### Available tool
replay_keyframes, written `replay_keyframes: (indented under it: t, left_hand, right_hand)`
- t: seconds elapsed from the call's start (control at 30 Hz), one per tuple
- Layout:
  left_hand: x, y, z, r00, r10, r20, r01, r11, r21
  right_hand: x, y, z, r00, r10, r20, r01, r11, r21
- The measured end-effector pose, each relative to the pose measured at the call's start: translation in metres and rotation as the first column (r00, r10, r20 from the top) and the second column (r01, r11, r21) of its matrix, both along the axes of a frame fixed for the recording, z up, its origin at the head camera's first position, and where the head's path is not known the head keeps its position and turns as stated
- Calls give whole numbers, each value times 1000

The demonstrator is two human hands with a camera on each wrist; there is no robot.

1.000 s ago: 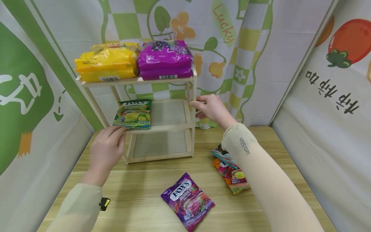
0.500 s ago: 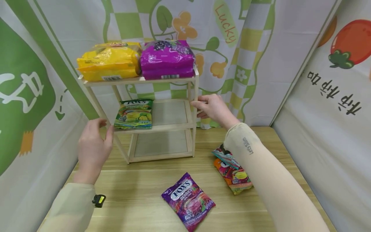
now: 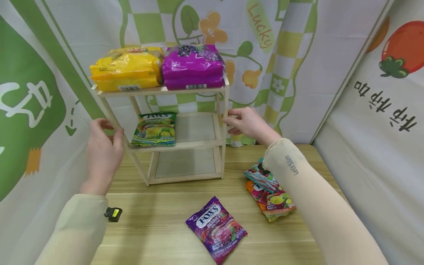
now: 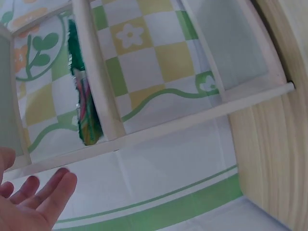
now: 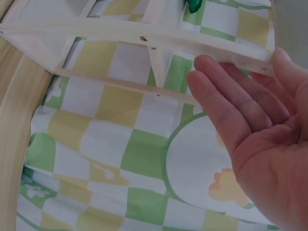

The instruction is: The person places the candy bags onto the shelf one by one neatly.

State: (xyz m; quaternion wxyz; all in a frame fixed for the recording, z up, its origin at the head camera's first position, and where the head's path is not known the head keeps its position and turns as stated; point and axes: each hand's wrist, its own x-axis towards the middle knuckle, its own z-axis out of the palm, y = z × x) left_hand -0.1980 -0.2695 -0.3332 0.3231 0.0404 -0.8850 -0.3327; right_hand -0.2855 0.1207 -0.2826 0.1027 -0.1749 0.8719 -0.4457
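A pale wooden shelf rack stands upright on the table. In the head view my right hand holds its right front post, thumb at the front and fingers behind. The right wrist view shows this hand with the thumb at the post and the other fingers fairly straight along it. My left hand is at the left post, thumb and fingers apart. In the left wrist view its fingertips lie just beside the post. A green Fox's candy bag lies at the left of the middle shelf.
A yellow bag and a magenta bag sit side by side on the top shelf. A purple Fox's Berries bag lies in front on the table. At right, a teal bag overlaps an orange bag.
My left hand has left the front of the middle shelf beside the green bag and moved left and up to the left post. The right hand stays at the right post.
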Motion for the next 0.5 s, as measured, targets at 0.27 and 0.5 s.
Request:
replay_keyframes:
  t: [0.27, 0.5]
  left_hand:
    - [-7, -10, 10, 995, -53, 79, 47, 996, 78]
    - [-15, -20, 8, 979, -158, 129, 140, 980, 138]
  right_hand:
    - [-4, 24, -5, 999, -21, 45, 21, 1000, -2]
    - [-8, 51, -19, 989, -101, 107, 96, 994, 44]
